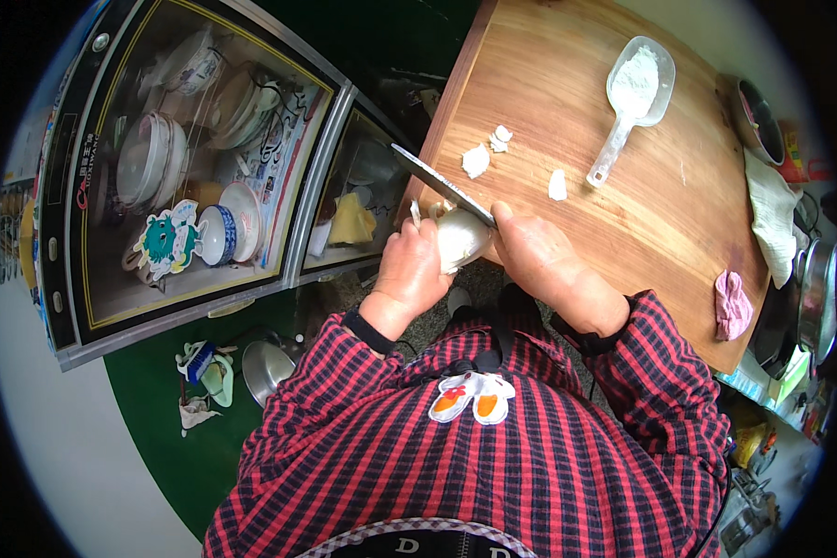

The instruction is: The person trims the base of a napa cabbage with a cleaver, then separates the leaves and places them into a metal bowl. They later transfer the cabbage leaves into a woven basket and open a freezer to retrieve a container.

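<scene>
My left hand (pixel 413 268) grips a pale, whitish vegetable (pixel 460 240), its exact kind unclear, near the left front edge of the wooden board (pixel 600 244). A knife (pixel 441 187) is in my right hand (pixel 540 254); its blade points up and left and lies against the vegetable's upper side. The knife's handle is hidden by my fingers. Beyond the blade, several pale cut pieces (pixel 475 161) lie on the board, one of them (pixel 557 185) farther right. A clear plastic scoop (pixel 612 150) holding white powder (pixel 636 80) rests farther back.
A glass-fronted cabinet (pixel 293 268) with bowls stands at the left. A pink cloth (pixel 732 305) lies on the board's right side. Beside that edge are a white cloth (pixel 771 216), a dark-lined bowl (pixel 760 122) and metal pans (pixel 817 300). A metal basin (pixel 261 370) is low at left.
</scene>
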Tool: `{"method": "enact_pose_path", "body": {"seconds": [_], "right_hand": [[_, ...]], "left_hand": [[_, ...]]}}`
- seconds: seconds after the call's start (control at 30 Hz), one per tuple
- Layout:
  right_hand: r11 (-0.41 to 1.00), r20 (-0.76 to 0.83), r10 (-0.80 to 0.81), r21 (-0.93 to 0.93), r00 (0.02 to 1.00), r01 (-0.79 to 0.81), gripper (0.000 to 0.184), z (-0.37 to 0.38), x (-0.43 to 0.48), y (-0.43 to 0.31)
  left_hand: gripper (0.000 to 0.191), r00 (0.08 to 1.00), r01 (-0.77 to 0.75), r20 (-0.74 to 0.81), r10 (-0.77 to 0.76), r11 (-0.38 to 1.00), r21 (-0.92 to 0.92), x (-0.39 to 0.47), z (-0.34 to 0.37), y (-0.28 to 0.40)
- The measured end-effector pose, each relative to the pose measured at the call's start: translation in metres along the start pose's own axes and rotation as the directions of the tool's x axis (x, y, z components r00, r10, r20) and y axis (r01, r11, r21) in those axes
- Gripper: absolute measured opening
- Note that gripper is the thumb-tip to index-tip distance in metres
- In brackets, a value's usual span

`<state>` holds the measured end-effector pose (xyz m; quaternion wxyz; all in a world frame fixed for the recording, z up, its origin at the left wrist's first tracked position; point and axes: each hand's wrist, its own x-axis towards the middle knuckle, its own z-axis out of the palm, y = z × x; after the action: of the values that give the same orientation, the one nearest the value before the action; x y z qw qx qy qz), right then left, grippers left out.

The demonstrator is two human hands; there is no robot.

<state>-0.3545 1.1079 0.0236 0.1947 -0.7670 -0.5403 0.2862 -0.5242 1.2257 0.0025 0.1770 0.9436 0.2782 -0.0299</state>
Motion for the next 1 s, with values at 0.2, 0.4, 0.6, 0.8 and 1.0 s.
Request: {"method": "enact_pose_path", "body": {"seconds": [0.2, 0.4, 0.6, 0.8, 1.0], "right_hand": [[0.998, 0.060, 0.032, -0.056, 0.998, -0.028, 0.018, 0.000, 0.008, -0.003], [0.998, 0.089, 0.016, -0.070, 0.996, -0.010, 0.021, -0.005, 0.016, -0.002], [0.992, -0.005, 0.114, 0.051, 0.993, -0.114, 0.018, -0.012, 0.009, 0.020], [0.986, -0.249, 0.051, 0.169, 0.967, -0.009, 0.020, -0.005, 0.003, 0.043], [0.911, -0.311, 0.209, 0.407, 0.927, -0.069, 0.027, -0.012, -0.022, 0.048]], "left_hand": [[0.056, 0.997, 0.056, 0.052, -0.054, 0.998, -0.029, 0.000, 0.002, 0.000], [0.058, 0.996, 0.073, 0.061, -0.069, 0.995, -0.062, 0.002, 0.000, -0.001], [0.063, 0.998, 0.061, 0.034, -0.057, 0.989, -0.131, -0.005, 0.003, -0.005], [0.073, 0.995, -0.015, -0.098, -0.007, 0.976, -0.219, -0.016, 0.021, -0.019], [0.081, 0.990, 0.070, -0.082, -0.115, 0.903, -0.424, -0.032, 0.030, -0.037]]}}
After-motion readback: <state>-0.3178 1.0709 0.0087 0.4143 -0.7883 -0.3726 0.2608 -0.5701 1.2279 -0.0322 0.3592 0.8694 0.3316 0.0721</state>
